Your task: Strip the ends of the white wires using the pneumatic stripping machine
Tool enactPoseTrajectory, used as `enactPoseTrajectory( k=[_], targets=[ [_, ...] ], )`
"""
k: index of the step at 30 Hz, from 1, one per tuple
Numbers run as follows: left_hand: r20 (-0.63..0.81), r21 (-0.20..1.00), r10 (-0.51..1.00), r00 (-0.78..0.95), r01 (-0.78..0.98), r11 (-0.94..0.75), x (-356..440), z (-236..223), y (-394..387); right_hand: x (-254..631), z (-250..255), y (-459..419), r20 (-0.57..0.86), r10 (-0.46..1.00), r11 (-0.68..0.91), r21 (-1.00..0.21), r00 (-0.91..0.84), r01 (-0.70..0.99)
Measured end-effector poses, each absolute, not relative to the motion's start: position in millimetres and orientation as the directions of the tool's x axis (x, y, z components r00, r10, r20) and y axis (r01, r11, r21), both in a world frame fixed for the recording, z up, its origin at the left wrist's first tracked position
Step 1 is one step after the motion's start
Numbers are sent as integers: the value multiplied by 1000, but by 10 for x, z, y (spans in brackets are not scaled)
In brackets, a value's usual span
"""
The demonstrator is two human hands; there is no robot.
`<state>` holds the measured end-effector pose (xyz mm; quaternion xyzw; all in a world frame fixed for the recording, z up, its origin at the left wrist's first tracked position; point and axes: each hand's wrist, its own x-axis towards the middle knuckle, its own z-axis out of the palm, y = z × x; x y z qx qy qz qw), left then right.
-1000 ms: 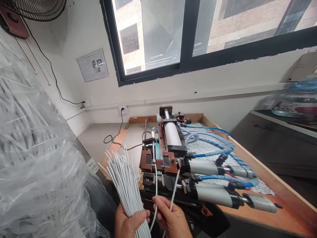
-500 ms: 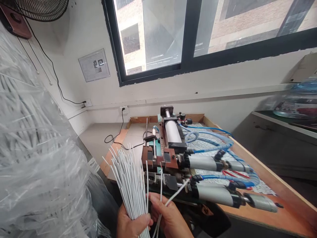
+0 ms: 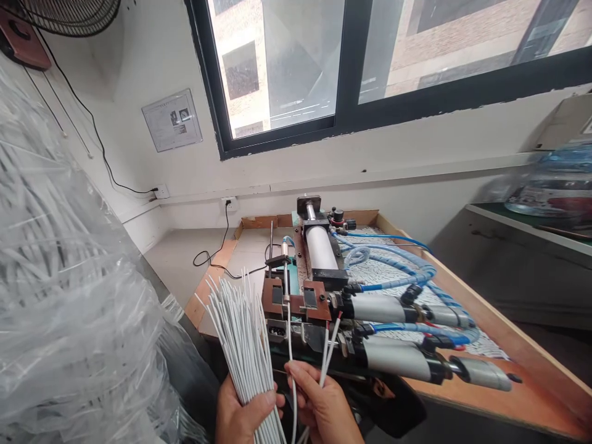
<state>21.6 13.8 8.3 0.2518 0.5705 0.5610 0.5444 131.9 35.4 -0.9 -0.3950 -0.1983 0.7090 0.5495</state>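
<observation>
Facing a bench [image 3: 178, 250] under the window [image 3: 300, 68], rim [image 3: 467, 296] down the right, loopy cable [image 3: 210, 258] on the left. Gripping a bundle [image 3: 245, 357] with left hand [image 3: 245, 412], pinching wires [image 3: 327, 351] with right hand [image 3: 326, 406], by the machine's [image 3: 320, 246] near edge.

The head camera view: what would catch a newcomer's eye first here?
Most likely the thick bundle of thin white cables fanning up from the left hand, low in the middle. Just right of it, silver cylinders with looping blue hoses crowd the machine in a wooden-sided tray. A tall, plastic-wrapped mass fills the left side.
</observation>
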Motion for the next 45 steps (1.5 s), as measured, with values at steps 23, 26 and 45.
enactPoseTrajectory(
  k=[23, 26, 45],
  targets=[
    [-275, 953, 915, -294, -206, 221, 186, 33, 174, 1300, -12, 301, -366, 931, -287, -732, 2, -618],
    [-275, 951, 919, -282, -218, 218, 191, 45, 179, 1307, 17, 316, -372, 928, -311, -720, -33, -620],
    [-270, 932, 924, -270, -315, 180, 214, 151, 163, 1280, -8, 290, -351, 936, -291, -767, -7, -572]
  ],
)
